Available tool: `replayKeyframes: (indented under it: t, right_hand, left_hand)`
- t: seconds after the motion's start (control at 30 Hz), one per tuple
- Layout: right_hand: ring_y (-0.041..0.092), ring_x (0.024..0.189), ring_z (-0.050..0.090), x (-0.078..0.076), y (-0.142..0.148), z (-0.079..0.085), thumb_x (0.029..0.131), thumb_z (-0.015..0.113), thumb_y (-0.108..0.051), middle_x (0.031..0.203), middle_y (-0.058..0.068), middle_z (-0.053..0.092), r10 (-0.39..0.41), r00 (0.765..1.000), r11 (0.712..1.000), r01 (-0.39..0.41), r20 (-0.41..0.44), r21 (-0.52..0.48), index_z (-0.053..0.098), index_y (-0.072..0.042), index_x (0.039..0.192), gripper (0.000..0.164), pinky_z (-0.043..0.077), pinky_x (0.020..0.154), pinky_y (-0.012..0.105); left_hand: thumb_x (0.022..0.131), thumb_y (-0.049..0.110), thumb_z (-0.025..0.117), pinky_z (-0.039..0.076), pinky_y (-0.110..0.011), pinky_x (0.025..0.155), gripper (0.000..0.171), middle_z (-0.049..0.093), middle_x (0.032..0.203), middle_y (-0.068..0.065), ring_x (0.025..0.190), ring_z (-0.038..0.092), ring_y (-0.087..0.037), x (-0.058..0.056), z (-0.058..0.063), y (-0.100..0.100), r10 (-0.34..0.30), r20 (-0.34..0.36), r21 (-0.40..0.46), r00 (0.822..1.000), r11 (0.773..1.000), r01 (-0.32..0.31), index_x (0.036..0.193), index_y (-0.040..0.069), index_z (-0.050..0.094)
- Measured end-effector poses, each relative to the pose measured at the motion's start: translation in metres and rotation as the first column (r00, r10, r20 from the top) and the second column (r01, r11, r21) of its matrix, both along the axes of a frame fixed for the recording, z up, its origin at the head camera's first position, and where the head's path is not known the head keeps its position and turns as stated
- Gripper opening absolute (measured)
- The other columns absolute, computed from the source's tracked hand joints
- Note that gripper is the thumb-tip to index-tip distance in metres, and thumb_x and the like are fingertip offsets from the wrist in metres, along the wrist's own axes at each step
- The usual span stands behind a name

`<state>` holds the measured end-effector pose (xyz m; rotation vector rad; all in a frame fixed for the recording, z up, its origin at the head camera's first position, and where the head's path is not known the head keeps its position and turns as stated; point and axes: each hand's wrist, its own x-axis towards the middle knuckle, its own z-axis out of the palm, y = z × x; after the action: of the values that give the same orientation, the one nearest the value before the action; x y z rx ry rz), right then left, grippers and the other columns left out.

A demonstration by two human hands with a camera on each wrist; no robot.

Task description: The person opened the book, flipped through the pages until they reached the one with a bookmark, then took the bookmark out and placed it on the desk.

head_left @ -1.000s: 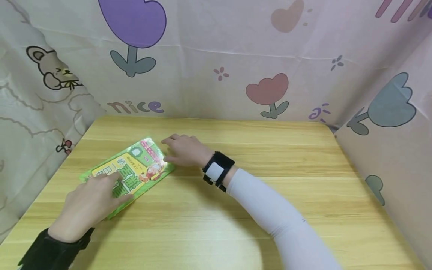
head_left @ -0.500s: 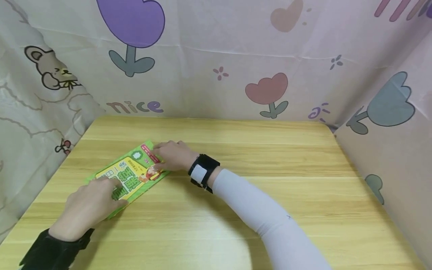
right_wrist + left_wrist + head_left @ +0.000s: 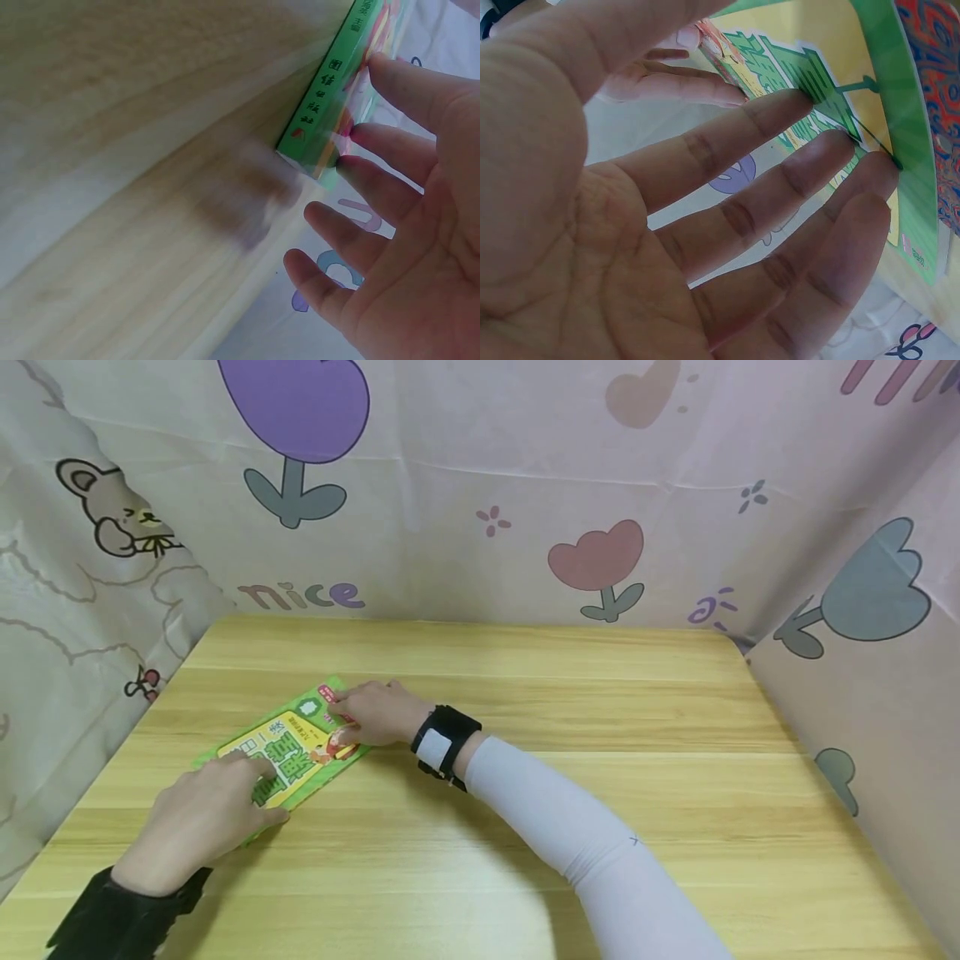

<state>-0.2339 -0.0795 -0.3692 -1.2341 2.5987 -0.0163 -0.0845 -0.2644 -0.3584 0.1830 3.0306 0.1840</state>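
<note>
A green book (image 3: pixel 300 752) with a yellow panel and large green characters lies aslant on the left of the wooden table. My left hand (image 3: pixel 202 810) rests on its near end, thumb by the front edge. In the left wrist view its long fingers reach loosely across the cover (image 3: pixel 840 45). At the far end my right hand (image 3: pixel 382 714) lays its fingertips on the cover beside the red picture. The right wrist view shows the book's green spine (image 3: pixel 322 97) and the right hand's fingers, spread and relaxed.
Printed cloth (image 3: pixel 450 543) with flowers stands behind the table (image 3: pixel 585 718), and more cloth hangs at both sides. Past the book's edge in the left wrist view is a red and blue patterned surface (image 3: pixel 937 90).
My right hand has moved left and slightly nearer, from beside the book's far end onto its cover. The book has shifted slightly. My left hand has stayed nearly in place.
</note>
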Motion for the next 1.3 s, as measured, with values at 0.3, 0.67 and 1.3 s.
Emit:
replayKeyframes:
  t: [0.3,0.67,1.3]
  right_hand:
    - [0.013,0.138,0.026,-0.002,0.009,-0.005,0.092,0.05,-0.057,0.154,-0.009,0.025,0.002,1.0,1.0,-0.002,-0.007,0.02,0.033,-0.031,0.151,0.067,0.028,0.104,0.045]
    - [0.027,0.127,0.04,-0.003,0.048,0.0,0.093,0.055,-0.051,0.142,-0.001,0.044,0.014,0.995,1.0,-0.015,-0.096,-0.016,0.051,-0.026,0.141,0.054,0.033,0.101,0.046]
    - [0.005,0.075,0.05,0.006,0.121,0.002,0.088,0.067,-0.041,0.088,-0.011,0.055,-0.057,0.989,0.986,0.034,-0.14,-0.163,0.072,-0.025,0.095,0.018,0.042,0.071,0.029]
  left_hand:
    - [0.065,0.044,0.083,0.042,-0.038,0.044,0.06,0.06,0.092,-0.014,0.068,0.054,-0.025,-0.005,0.001,0.002,-0.05,-0.016,-0.015,0.999,0.999,0.05,0.107,0.003,0.069]
    - [0.066,0.027,0.083,0.046,-0.039,0.048,0.052,0.06,0.096,-0.016,0.074,0.056,-0.025,-0.028,0.006,0.009,-0.133,-0.061,0.0,0.989,0.991,0.133,0.109,0.002,0.069]
    - [0.071,0.016,0.082,0.053,-0.04,0.067,0.04,0.062,0.101,-0.012,0.082,0.061,-0.021,-0.051,-0.005,0.054,-0.349,-0.126,0.01,0.929,0.935,0.353,0.106,0.001,0.071]
